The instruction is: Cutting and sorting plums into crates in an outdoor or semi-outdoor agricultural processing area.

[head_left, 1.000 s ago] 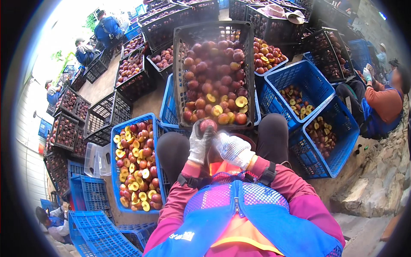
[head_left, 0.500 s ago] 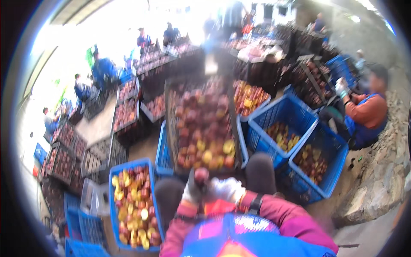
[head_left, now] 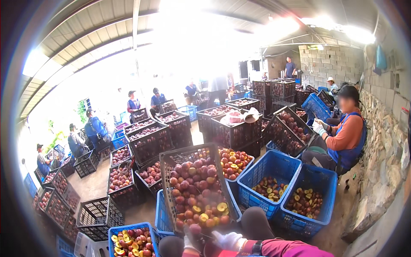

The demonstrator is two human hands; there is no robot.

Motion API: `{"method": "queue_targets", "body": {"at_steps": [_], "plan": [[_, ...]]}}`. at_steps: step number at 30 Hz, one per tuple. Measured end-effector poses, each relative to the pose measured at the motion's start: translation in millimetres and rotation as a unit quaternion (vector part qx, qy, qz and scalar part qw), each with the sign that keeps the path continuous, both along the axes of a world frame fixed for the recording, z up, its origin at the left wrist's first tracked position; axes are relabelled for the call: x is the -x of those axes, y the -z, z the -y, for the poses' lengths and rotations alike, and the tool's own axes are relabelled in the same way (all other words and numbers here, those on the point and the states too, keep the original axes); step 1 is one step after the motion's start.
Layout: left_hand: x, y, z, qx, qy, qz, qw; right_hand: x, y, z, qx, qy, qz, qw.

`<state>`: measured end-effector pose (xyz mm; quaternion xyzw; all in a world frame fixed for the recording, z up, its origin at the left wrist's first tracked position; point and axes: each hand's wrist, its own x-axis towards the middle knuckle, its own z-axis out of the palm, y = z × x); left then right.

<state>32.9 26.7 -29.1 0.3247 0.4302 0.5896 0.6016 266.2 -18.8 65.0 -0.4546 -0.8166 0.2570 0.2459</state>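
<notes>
Low at the bottom edge, my left hand point(head_left: 189, 243), in a pale glove, grips a dark red plum point(head_left: 195, 229) with its fingers around the lower side. Beside it on the right is my right hand point(head_left: 228, 240), in a white glove, with curled fingers. A thin dark thing seems to reach from that hand toward the plum, too small to name. Just beyond both hands a black crate point(head_left: 166, 188) leans toward me, full of whole plums point(head_left: 201, 171) with a few cut yellow halves near its front. A blue crate point(head_left: 160, 218) stands under it.
Cut plum halves fill a blue crate point(head_left: 112, 233) at my left. Two blue crates point(head_left: 267, 159) point(head_left: 327, 171) on the right hold more halves. Beyond them sits a gloved co-worker point(head_left: 344, 132). Stacked black crates point(head_left: 150, 143) of plums and other people stand farther back. A stone wall point(head_left: 385, 167) runs along the right.
My view has tilted up, so the hands and crates sit lower in the picture and the roof shows. The left hand still holds the plum.
</notes>
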Motion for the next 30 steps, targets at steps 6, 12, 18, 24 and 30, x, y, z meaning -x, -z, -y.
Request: {"method": "queue_targets", "body": {"at_steps": [6, 12, 18, 24, 30], "plan": [[15, 31, -7, -0.093, -0.014, -0.093, 0.991, 12, -105, -35, -0.079, -0.013, -0.135, 0.988], [-20, -14, 7, -0.086, 0.067, -0.141, 0.984, 20, -51, -31, 0.171, 0.005, -0.111, 0.979], [-31, -26, -1, -0.134, 0.116, -0.235, 0.956, 27, -64, -14, 0.19, 0.036, -0.061, 0.979], [-23, -11, 7, -0.182, 0.157, -0.336, 0.911, 36, -49, -19, 0.098, 0.046, 0.015, 0.994], [-16, 42, 6, -0.315, 0.232, -0.481, 0.785, 46, -6, -35, -0.055, 0.019, 0.123, 0.991]]}}
